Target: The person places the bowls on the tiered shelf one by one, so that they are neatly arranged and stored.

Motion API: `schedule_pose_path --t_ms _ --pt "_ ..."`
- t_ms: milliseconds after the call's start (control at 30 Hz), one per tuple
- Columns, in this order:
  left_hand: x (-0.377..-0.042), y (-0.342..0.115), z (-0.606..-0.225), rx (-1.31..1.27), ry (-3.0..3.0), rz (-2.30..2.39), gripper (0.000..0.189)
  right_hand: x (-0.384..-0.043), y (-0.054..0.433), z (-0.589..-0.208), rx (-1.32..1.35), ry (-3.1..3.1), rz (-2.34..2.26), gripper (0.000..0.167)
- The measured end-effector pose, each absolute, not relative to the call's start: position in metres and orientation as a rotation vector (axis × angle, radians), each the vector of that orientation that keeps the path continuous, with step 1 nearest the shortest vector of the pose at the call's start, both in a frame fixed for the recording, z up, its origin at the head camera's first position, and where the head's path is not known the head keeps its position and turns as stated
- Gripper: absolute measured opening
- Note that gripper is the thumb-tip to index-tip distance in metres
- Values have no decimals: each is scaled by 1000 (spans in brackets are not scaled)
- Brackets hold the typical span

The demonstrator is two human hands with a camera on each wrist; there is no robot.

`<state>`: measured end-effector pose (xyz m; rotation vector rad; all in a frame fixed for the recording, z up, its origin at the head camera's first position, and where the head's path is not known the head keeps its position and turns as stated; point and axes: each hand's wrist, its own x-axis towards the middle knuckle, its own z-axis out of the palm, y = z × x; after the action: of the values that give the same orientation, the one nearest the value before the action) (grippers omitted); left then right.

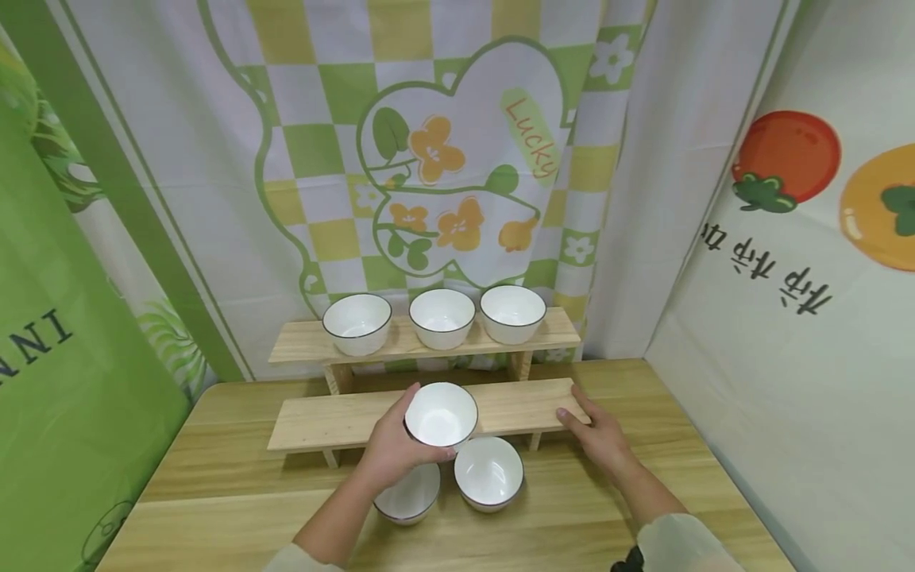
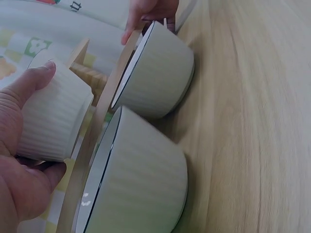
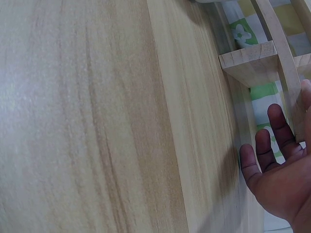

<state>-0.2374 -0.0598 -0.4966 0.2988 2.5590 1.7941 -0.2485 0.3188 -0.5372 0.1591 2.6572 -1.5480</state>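
Note:
In the head view my left hand [image 1: 393, 449] grips a white bowl [image 1: 441, 415] with a dark rim, thumb and fingers around its side. That bowl is at the front of the lower wooden shelf [image 1: 325, 419]; whether its base touches the board, I cannot tell. My right hand [image 1: 606, 443] holds the right end of this shelf, thumb on top; in the right wrist view several of its fingers [image 3: 265, 150] extend below the board. Two more bowls stand on the table just before the shelf, one [image 1: 489, 473] right of the left hand, another [image 1: 407, 496] partly hidden beneath it.
Three matching bowls, left [image 1: 357, 324], middle [image 1: 442, 318] and right [image 1: 512, 314], stand in a row on the upper shelf [image 1: 300, 342]. The wooden table [image 1: 214, 477] extends around the stand. Printed curtains [image 1: 465, 159] hang behind and at both sides.

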Motion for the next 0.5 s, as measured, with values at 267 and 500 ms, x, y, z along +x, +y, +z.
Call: schedule_pose_path --t_ms 267,500 --pt "-240 -40 -498 317 2537 1826 129 -248 319 -537 169 2667 -1540 83" --pt "-240 -24 -500 315 2524 1824 130 -249 318 -538 173 2666 -1558 83"
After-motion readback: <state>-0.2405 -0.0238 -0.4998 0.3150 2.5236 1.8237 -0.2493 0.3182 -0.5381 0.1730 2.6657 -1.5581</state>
